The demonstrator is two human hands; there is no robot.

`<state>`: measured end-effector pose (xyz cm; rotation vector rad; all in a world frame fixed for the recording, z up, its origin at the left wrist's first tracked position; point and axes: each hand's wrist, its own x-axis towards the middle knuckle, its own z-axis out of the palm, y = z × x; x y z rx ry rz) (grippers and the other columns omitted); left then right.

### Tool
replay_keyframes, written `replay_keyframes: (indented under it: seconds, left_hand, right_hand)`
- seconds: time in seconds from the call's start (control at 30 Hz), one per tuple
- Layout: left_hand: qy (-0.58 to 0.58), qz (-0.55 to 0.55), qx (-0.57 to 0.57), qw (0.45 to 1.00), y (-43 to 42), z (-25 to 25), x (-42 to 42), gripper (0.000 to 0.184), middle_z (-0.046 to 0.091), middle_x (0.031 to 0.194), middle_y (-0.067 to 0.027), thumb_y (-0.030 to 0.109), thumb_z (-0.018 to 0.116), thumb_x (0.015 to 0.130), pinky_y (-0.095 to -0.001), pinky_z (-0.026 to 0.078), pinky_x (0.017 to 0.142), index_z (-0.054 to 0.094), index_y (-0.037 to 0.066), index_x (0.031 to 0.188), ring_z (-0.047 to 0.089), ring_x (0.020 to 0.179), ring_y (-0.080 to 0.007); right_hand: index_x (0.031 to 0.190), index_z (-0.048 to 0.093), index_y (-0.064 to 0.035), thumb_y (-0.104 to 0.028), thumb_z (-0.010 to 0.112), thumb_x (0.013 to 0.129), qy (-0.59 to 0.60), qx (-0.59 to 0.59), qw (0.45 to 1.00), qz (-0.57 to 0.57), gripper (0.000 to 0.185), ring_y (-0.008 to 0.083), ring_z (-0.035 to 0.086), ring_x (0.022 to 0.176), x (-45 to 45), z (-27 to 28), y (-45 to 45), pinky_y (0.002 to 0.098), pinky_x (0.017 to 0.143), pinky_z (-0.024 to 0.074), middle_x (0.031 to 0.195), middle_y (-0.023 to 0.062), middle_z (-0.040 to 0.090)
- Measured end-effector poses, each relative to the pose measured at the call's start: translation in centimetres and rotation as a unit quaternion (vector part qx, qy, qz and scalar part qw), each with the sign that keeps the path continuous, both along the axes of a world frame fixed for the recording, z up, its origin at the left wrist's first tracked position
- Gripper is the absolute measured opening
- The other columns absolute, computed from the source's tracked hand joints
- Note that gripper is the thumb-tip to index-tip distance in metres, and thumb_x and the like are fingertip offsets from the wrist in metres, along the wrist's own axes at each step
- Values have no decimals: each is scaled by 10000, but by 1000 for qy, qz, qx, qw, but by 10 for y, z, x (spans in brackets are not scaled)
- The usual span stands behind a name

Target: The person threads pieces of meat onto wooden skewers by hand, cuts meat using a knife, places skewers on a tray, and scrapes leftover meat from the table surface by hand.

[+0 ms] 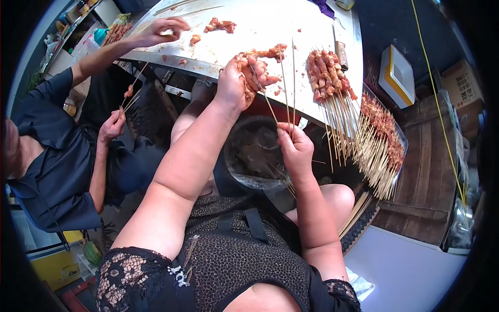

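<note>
My left hand [247, 78] is closed around pieces of raw meat [276, 51], some of which stick out past the fingers over the table edge. Below it, my right hand [295, 146] pinches several thin bamboo skewers [293, 86] near their lower ends. One of these skewers slants up to the meat at my left fingers; how far it goes in is hidden. The others point up over the white table [260, 23], and one has its tip by the meat. To the right lies a bundle of loaded meat skewers [326, 75].
A tray of more loaded skewers [382, 127] is at the right. Beside the bundle lies a knife [341, 54]. A lined bucket [254, 151] stands below my hands. At left, a co-worker [57, 151] holds a partly loaded skewer [129, 91], the other hand above the table.
</note>
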<state>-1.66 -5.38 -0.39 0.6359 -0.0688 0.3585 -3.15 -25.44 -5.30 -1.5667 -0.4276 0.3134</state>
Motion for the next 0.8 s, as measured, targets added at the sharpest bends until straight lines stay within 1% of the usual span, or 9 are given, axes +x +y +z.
replay_keyframes:
  seconds: [0.03,0.1,0.17,0.2,0.27,0.47,0.7,0.77,0.8]
  left_hand:
    - [1,1,-1,1000,1,0,0,166,487,705,-51,177,349,894,-488,529,810,464,92,810,545,662,-208]
    - [-24,-36,-24,999,3,0,1,186,481,705,-45,198,342,895,-485,523,822,466,96,802,535,665,-201]
    - [-24,-48,-37,998,4,-2,3,192,477,704,-43,203,336,896,-481,524,823,464,97,801,532,662,-200]
    - [-26,-61,-48,997,4,-2,3,197,473,704,-42,207,330,897,-477,525,823,463,97,801,529,660,-198]
    - [-26,-63,-45,997,3,-3,4,197,471,705,-42,207,328,896,-473,526,823,460,98,799,528,657,-197]
    - [-11,-42,-33,998,1,1,5,189,462,687,-40,207,325,889,-460,529,822,447,102,790,517,637,-189]
    - [-12,-59,-32,998,-2,3,4,144,447,666,-35,201,350,854,-465,526,825,434,104,788,501,612,-180]
    - [0,-55,-32,998,-5,-2,5,132,436,662,-31,200,357,847,-469,525,826,426,106,784,490,601,-177]
    - [-33,-80,-37,996,-7,-6,6,159,485,711,-52,195,352,864,-471,517,842,463,86,836,529,649,-193]
  right_hand:
    - [974,644,0,-74,593,877,1,10,1000,4,133,23,471,630,0,-2,2,179,571,395,706,-37,552]
    - [985,643,-5,-84,591,881,3,19,1000,8,140,20,463,612,-2,-2,4,174,552,383,697,-35,549]
    - [1008,635,-17,-104,591,888,165,62,983,50,155,13,442,564,-5,5,5,163,505,343,682,-36,545]
    - [1008,635,-17,-104,591,888,166,61,983,51,155,13,442,564,-6,7,6,163,505,343,682,-36,545]
    - [1022,627,-26,-118,592,891,209,86,972,58,164,9,426,529,-7,11,8,158,468,307,669,-34,545]
    - [1009,632,-26,-110,590,890,216,99,970,45,151,12,433,525,-6,13,12,157,458,309,666,-31,550]
    - [1004,634,-25,-106,590,890,240,117,962,58,147,11,429,531,-5,16,12,155,464,308,673,-34,547]
    - [1004,641,-26,-96,592,888,173,118,977,24,145,17,444,559,-5,10,15,157,485,331,688,-42,544]
    - [1004,641,-26,-96,592,888,174,118,977,24,145,17,444,559,-4,10,16,157,485,331,688,-42,544]
